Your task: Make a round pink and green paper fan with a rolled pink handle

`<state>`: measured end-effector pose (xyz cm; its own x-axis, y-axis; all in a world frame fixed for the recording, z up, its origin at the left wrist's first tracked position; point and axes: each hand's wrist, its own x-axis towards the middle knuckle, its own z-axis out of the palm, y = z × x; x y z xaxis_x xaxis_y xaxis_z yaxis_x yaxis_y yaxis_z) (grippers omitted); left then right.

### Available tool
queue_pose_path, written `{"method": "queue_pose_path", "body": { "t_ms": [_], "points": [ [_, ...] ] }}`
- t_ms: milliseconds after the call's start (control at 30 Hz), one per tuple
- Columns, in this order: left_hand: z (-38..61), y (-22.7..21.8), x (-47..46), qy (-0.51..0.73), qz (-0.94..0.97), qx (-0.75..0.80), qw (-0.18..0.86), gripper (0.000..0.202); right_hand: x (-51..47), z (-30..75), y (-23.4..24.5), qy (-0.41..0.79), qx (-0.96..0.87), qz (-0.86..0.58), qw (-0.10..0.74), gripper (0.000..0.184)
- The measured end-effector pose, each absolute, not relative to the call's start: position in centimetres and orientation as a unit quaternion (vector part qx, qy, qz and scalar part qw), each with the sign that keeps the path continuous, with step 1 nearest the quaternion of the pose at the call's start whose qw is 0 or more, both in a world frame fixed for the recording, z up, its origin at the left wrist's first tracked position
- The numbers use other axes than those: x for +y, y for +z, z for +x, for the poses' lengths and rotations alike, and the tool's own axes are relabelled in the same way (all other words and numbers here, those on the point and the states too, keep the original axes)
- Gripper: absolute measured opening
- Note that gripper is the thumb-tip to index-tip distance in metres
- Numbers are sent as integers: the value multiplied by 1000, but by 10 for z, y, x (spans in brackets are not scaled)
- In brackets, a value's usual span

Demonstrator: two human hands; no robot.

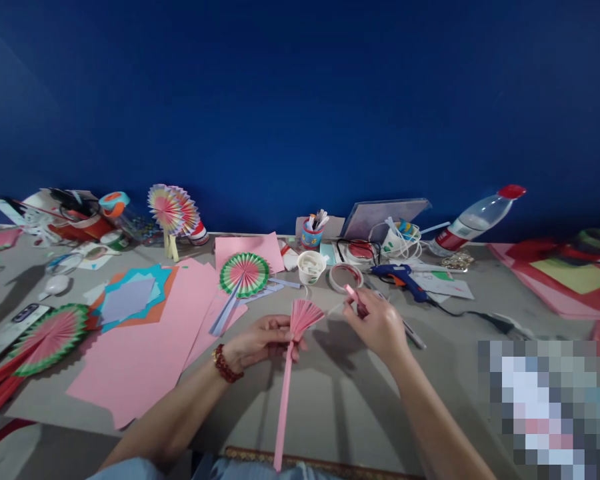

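My left hand pinches a pink pleated paper fan at its gathered base. From the fan, a long folded pink paper strip runs down toward the table's front edge. To the right, my right hand is closed on a small pink folded piece, apparently paper, held up between thumb and fingers. A thin pale strand shows between the fan and my right hand; what it is made of, I cannot tell. Behind the hands stand a white cup and a roll of clear tape.
A finished green-and-pink round fan lies behind my left hand. Pink paper sheets spread to the left. A blue hot glue gun trails its cord rightward. Further back are a tilted plastic bottle and a pen holder.
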<state>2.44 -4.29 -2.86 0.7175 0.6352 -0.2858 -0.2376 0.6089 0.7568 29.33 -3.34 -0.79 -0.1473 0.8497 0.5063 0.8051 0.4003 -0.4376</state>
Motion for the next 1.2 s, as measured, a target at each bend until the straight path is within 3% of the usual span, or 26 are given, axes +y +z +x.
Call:
{"method": "queue_pose_path", "body": {
  "t_ms": [233, 367, 800, 1200],
  "points": [
    [22, -32, -42, 278, 350, 272, 852, 29, -21, 318, -18, 51, -710, -638, 292, 21],
    [25, -31, -43, 329, 334, 272, 840, 29, -25, 311, -13, 77, -706, -626, 321, 30],
    [34, -27, -51, 304, 383, 248, 836, 36, -47, 253, -14, 470, -617, -484, 404, 48],
    [49, -10, -58, 277, 464, 260, 801, 32, -50, 243, -9, 626, -465, -456, 430, 58]
  ]
}}
